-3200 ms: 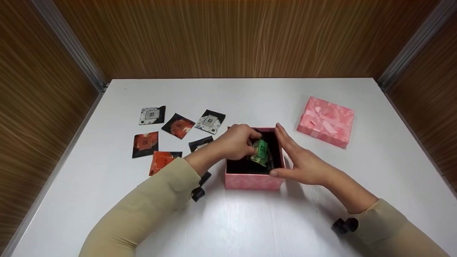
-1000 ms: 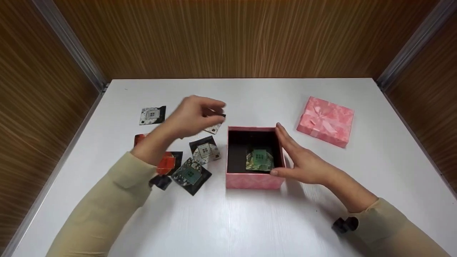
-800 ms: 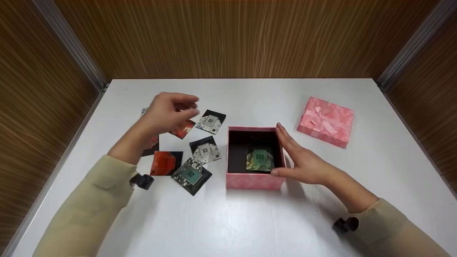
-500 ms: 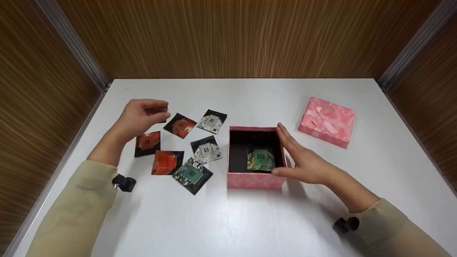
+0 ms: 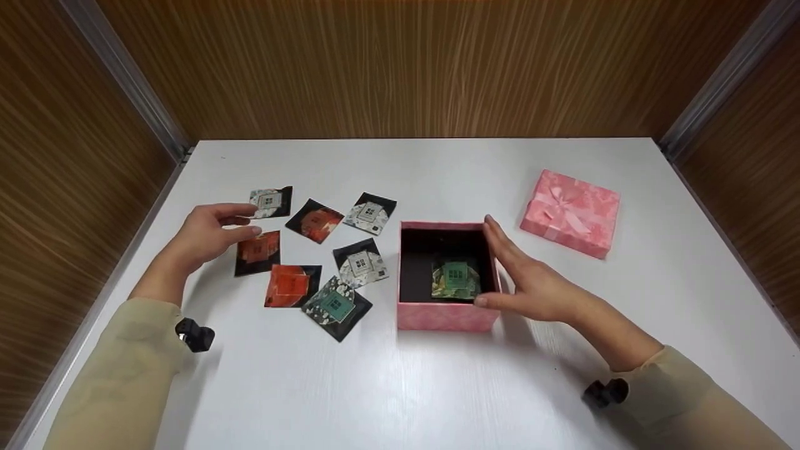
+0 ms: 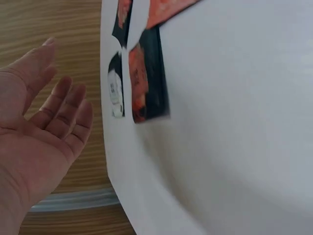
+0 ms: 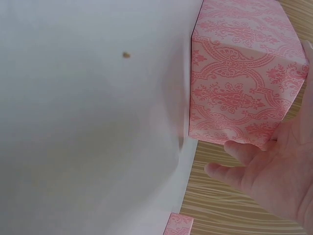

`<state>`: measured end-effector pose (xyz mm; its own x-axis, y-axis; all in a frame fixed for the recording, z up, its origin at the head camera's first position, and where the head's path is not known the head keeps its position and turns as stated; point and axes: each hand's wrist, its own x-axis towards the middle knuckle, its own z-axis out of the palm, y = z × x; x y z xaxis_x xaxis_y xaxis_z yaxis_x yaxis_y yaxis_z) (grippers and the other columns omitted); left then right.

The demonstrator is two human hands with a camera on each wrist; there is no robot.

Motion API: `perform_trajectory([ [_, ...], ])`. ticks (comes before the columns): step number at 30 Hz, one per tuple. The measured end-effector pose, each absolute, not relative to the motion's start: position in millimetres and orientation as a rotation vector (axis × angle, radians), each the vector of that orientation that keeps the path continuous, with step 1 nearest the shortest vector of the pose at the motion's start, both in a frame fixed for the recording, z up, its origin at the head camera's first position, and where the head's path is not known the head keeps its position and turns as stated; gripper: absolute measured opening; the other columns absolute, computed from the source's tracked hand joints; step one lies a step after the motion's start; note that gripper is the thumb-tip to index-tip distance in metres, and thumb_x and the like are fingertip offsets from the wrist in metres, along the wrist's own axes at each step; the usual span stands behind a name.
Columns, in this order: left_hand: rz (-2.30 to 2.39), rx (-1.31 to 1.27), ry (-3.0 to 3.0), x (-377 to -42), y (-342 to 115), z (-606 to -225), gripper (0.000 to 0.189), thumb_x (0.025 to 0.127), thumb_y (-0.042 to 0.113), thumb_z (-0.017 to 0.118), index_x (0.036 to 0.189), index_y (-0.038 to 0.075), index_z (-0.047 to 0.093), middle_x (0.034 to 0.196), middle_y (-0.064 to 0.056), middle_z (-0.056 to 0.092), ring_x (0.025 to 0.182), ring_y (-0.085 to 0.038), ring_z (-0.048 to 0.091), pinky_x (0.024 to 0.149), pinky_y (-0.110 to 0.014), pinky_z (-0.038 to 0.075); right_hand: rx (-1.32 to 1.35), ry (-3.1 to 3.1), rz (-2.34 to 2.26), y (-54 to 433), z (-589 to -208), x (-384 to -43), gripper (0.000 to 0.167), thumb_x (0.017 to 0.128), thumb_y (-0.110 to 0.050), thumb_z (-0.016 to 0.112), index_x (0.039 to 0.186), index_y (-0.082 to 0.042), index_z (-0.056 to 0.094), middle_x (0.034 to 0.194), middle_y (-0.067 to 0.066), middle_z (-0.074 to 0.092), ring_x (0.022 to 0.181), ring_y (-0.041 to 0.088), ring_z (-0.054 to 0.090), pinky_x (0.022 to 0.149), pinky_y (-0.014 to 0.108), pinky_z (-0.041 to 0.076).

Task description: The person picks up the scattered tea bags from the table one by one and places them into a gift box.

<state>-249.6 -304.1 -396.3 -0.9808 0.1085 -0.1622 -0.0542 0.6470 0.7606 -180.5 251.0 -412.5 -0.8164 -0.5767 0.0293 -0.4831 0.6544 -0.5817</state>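
My left hand (image 5: 209,234) hovers at the left of the table, fingers relaxed and apart with nothing held. Its fingertips are nearest a white-and-black sachet (image 5: 270,202) and an orange-and-black sachet (image 5: 257,252); the left wrist view shows the palm (image 6: 41,127) bare. In the uncovered pink box (image 5: 447,317), a green sachet (image 5: 456,279) lies flat on the dark bottom. My right hand (image 5: 537,290) rests along the box's right wall, thumb at the near corner and straight fingers at the far one. Patterned pink box sides (image 7: 239,93) fill part of the right wrist view.
More sachets lie between the left hand and the box: orange ones (image 5: 314,221) (image 5: 292,286), white ones (image 5: 370,212) (image 5: 360,262) and a dark green one (image 5: 337,308). A pink lid (image 5: 572,212) with a bow sits at the back right. Wood-grain panels (image 5: 412,69) enclose the table.
The left hand has let go of the green sachet inside the box, then swept left over the other sachets to the table's left side. The right hand has stayed at the box.
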Motion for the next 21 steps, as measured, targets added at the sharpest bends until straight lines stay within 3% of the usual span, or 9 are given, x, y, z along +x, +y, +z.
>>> perform_trajectory([
  [8, 1.178, 0.026, 2.644, -248.7, -318.4, -412.6, 0.064, 0.1, 0.029, 0.077, 0.155, 0.007, 0.054, 0.16, -0.026, 0.045, 0.15, -0.045, 0.038, 0.12, -0.061, 0.032, -0.893, 2.708, -0.891, 250.3, -413.1, -180.4, 0.118, 0.094, -0.051, 0.079, 0.172, -0.023, -0.004, 0.178, -0.005, -0.009, 0.148, 0.034, 0.044, 0.114, 0.059, 0.041],
  [15, 1.115, 0.078, 2.63, -246.1, -323.6, -423.7, 0.066, 0.098, 0.025, 0.079, 0.155, 0.004, 0.053, 0.162, -0.028, 0.041, 0.152, -0.05, 0.032, 0.121, -0.065, 0.027, -0.905, 2.712, -0.888, 250.1, -413.6, -180.5, 0.118, 0.094, -0.051, 0.079, 0.172, -0.023, -0.004, 0.178, -0.003, -0.009, 0.151, 0.034, 0.038, 0.114, 0.059, 0.041],
  [21, 1.082, 0.137, 2.623, -247.2, -324.3, -430.2, 0.066, 0.096, 0.02, 0.08, 0.155, 0.004, 0.054, 0.164, -0.026, 0.039, 0.155, -0.05, 0.023, 0.123, -0.068, 0.018, -0.895, 2.714, -0.889, 250.0, -412.9, -180.5, 0.118, 0.093, -0.051, 0.08, 0.172, -0.025, -0.004, 0.178, -0.004, -0.009, 0.148, 0.034, 0.043, 0.111, 0.059, 0.045],
])
